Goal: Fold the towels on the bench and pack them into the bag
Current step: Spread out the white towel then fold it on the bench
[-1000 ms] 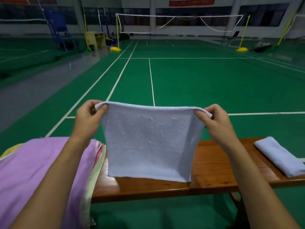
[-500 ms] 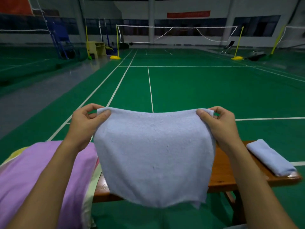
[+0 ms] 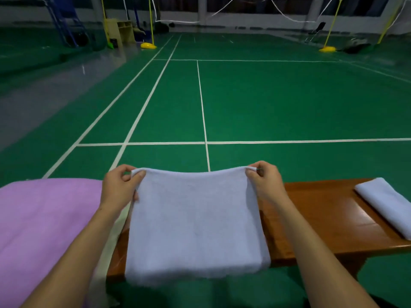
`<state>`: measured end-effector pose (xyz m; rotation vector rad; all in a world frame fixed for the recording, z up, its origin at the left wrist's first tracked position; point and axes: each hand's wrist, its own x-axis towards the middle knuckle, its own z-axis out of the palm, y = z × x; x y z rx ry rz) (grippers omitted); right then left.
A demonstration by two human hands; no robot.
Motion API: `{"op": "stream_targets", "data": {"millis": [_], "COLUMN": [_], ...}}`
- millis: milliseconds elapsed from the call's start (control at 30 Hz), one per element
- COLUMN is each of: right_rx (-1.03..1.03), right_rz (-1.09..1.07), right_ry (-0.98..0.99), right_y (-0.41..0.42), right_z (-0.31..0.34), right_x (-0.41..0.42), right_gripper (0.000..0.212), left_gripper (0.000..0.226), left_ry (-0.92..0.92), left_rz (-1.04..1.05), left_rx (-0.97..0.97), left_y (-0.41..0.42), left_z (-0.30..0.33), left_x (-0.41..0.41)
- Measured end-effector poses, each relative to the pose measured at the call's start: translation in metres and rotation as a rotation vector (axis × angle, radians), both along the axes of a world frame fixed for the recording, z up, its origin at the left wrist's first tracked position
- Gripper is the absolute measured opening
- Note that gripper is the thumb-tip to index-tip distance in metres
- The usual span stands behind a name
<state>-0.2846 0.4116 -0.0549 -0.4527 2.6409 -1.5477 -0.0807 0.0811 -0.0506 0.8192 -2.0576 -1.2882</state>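
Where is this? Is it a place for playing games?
Probably an indoor badminton hall: a green court floor with white court lines, and a net strung between yellow posts at the far end.

Both hands, left (image 3: 119, 188), right (image 3: 265, 183), pinching pale blue towel (image 3: 195, 225) corners over wooden bench (image 3: 322, 218)

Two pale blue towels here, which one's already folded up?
The small towel at the bench's right end; the other is held spread by both hands.
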Motion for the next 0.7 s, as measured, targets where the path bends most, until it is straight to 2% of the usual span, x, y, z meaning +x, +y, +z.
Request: {"op": "stream_targets", "data": {"millis": [133, 233, 267, 333, 400, 533, 700], "right_rx": [0.083, 0.04, 0.052, 0.139, 0.212, 0.262, 0.476], "right_rz": [-0.067, -0.12, -0.117, -0.089, -0.067, -0.038, 0.019], "right_ry": [0.042, 0.006, 0.001, -0.008, -0.006, -0.038, -0.143], "right_y": [-0.019, -0.028, -0.029, -0.027, -0.021, 0.007, 0.057], "right_z": [-0.023, -0.033, -0.036, -0.039, -0.037, -0.025, -0.033], "right_x": [-0.012, -0.014, -0.015, -0.016, -0.014, 0.002, 0.049], "right_gripper": [0.006, 0.009, 0.012, 0.032, 0.041, 0.031, 0.03], "left_gripper": [0.013, 0.013, 0.021, 0.047, 0.058, 0.048, 0.034], "left_ry": [0.012, -0.028, -0.051, -0.13, -0.178, -0.191, -0.198], "left_rz": [0.071, 0.049, 0.034, 0.007, -0.044, -0.175, -0.327], "left_rx": [0.115, 0.123, 0.101, 0.027, 0.0, -0.031, -0.076], "left_y": [-0.004, -0.006, -0.008, -0.01, -0.008, 0.004, 0.033], "left_z": [-0.022, -0.034, -0.037, -0.04, -0.037, -0.035, -0.029], "left_x": [-0.023, -0.032, -0.033, -0.032, -0.028, -0.017, 0.0]}}
